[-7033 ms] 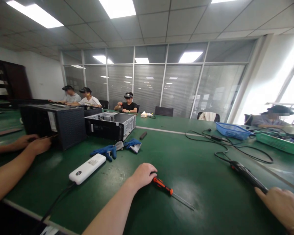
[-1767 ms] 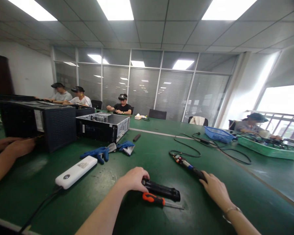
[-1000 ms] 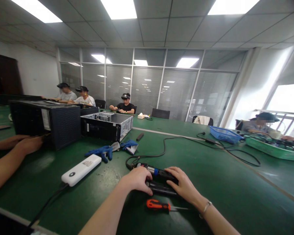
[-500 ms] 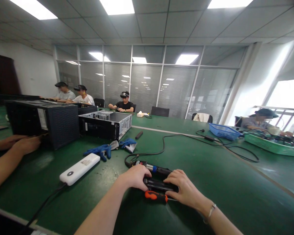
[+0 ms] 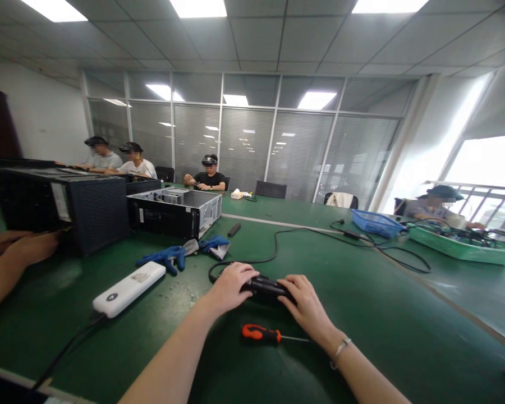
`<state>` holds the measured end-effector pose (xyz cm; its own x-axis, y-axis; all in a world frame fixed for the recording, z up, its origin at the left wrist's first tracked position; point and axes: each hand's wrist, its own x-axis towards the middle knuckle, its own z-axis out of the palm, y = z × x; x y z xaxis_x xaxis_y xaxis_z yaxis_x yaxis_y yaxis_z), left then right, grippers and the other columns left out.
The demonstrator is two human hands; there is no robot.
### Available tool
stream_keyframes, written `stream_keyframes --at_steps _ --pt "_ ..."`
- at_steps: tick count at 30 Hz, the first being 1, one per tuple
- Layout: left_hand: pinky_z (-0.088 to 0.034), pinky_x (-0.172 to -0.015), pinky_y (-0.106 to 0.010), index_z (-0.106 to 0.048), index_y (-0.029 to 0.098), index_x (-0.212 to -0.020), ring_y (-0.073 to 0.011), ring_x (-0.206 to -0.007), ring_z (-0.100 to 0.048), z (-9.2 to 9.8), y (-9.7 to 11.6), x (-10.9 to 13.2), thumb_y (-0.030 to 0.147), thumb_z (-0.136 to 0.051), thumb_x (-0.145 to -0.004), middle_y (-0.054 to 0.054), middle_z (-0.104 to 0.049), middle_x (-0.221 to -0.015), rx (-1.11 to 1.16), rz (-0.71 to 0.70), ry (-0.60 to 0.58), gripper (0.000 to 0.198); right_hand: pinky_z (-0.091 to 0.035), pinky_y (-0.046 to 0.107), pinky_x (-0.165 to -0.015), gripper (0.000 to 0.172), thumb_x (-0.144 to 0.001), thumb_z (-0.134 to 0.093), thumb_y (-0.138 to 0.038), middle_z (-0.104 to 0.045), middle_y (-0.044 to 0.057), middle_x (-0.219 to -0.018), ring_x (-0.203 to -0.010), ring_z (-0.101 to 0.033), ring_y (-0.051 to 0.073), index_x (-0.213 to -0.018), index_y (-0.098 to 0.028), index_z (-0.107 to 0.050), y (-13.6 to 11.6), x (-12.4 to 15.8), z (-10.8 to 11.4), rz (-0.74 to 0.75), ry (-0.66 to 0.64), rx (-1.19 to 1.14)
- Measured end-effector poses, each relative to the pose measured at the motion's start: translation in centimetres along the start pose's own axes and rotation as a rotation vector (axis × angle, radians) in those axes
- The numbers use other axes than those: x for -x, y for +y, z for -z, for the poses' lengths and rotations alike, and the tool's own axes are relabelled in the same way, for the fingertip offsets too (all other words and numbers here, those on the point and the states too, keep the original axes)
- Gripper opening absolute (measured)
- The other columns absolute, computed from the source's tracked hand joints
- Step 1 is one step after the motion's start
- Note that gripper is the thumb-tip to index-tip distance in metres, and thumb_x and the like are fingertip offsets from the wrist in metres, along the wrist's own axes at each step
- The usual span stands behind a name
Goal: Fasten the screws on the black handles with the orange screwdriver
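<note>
A long black tool casing (image 5: 269, 287) lies crosswise in front of me on the green table, with both hands on it. My left hand (image 5: 232, 287) is curled around its left end, thumb on the near side. At the right end, my right hand (image 5: 305, 300) grips it with thumb and fingers. The metal inner parts of the tool are hidden. A black power cord (image 5: 278, 241) leaves from the tool's left end. Nearer to me lies a screwdriver (image 5: 261, 333) with an orange and black handle, its shaft pointing right, apart from both hands.
Blue-grey work gloves (image 5: 172, 257) and a white power-bank-like device (image 5: 130, 289) lie to the left. Computer cases (image 5: 103, 216) stand beyond, with another person's hands (image 5: 29, 247) at one. A blue basket (image 5: 376, 224) and a green basket (image 5: 463, 244) of cables are at right.
The casing has moved away from me, off the screwdriver's side and onto the tool's inner parts, covering the metal and blue ring seen before. Both hands moved with it.
</note>
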<state>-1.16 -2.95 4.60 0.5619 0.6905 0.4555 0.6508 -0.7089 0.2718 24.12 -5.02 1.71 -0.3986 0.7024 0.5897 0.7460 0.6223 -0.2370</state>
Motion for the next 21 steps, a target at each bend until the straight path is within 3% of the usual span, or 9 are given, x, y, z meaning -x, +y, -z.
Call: stream_keyframes --at_steps 9,21 --pt "-0.034 -0.106 -0.041 -0.051 0.027 -0.129 -0.0237 -0.121 -0.047 -1.8 -2.3 0.2 0.020 -0.063 -0.082 -0.005 -0.052 -0.132 0.008 0.049 -0.032 0.049 -0.050 0.037 -0.085 0.032 -0.091 -0.047 -0.026 -0.055 0.010 -0.106 -0.095 -0.057 0.022 -0.122 -0.022 -0.054 0.2 -0.2 -2.4 -0.071 -0.012 0.009" --pt "-0.034 -0.107 -0.037 -0.056 0.025 -0.126 -0.0222 -0.119 -0.050 -0.9 -2.9 -0.3 0.015 -0.069 -0.074 -0.006 -0.055 -0.130 0.066 0.053 0.027 0.054 -0.048 0.041 -0.088 0.035 -0.091 -0.049 -0.027 -0.056 0.010 -0.109 -0.099 -0.055 0.024 -0.125 -0.023 -0.053 0.0 -0.2 -2.0 -0.002 0.070 0.051"
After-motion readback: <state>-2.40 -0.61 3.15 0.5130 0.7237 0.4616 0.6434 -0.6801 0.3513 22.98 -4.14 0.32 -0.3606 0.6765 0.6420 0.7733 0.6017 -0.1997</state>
